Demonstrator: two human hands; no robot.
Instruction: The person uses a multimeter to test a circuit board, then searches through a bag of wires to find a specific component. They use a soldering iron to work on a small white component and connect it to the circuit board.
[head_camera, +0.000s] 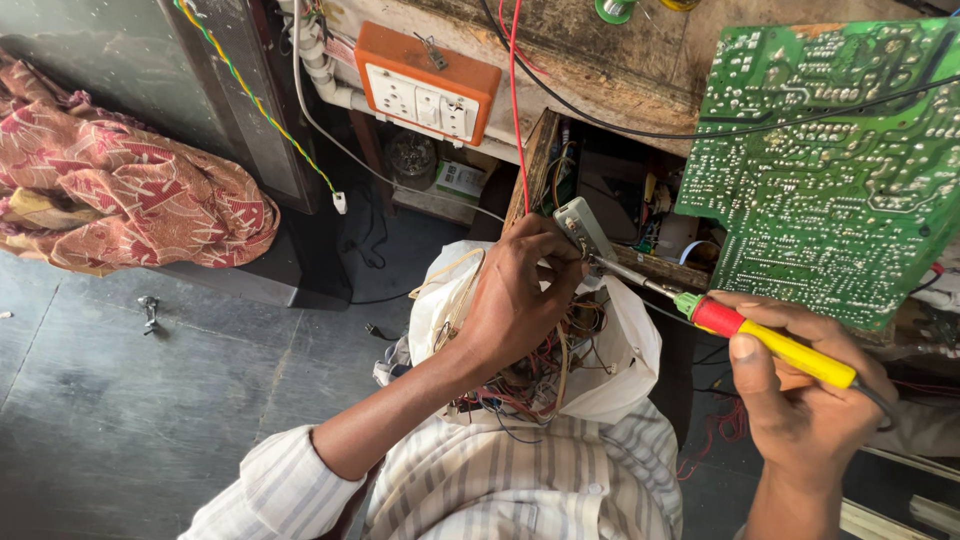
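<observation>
A small grey circuit board (582, 228) was held up in front of the person's chest, just below the edge of the wooden bench (640, 75). The left hand (520, 295) gripped it, fingers (560, 262) clenched around its lower end so that it stood tilted. The metal tip of a soldering iron (770, 342) touched the lower part of that small board. The right hand (800, 395) held the iron by its yellow handle, fingers wrapped around it and the thumb lying along the red collar.

Beneath the left hand sat a white plastic housing (625, 350) full of tangled red, yellow and blue wires, resting on the person's lap against a striped shirt (500, 480).

Further out, a large green circuit board (830, 190) leaned over the bench to the right, its solder side up, with a black cable across it. An open drawer (610, 190) under the bench held loose parts. An orange socket box (425, 85) with white outlets was fixed to the bench edge, and a red wire (517, 100) hung past it. To the left, a red patterned cloth (120, 190) lay bunched above the dark floor (150, 400).
</observation>
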